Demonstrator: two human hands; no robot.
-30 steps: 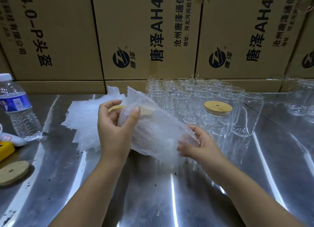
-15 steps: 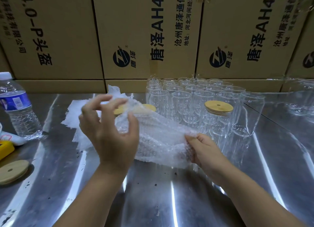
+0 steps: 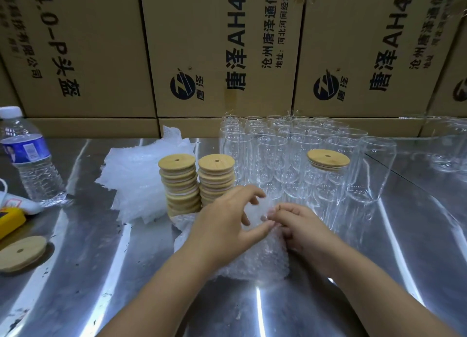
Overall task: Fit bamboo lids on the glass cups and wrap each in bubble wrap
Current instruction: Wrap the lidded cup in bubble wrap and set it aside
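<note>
A cup wrapped in bubble wrap stands on the steel table right in front of me. My left hand and my right hand meet over its top, fingers curled and pinching the loose wrap there. Two stacks of bamboo lids stand just behind my left hand. A pile of bubble wrap sheets lies left of the stacks. Several bare glass cups stand in rows at the back, one of them carrying a bamboo lid.
A water bottle stands at the left edge, with a yellow object and a single bamboo lid in front of it. Cardboard boxes wall off the back. More glassware sits far right.
The wrapped cup came down from a tilted hold to stand on the table. Both hands moved onto its top. The lid stacks, hidden behind the wrap before, now show.
</note>
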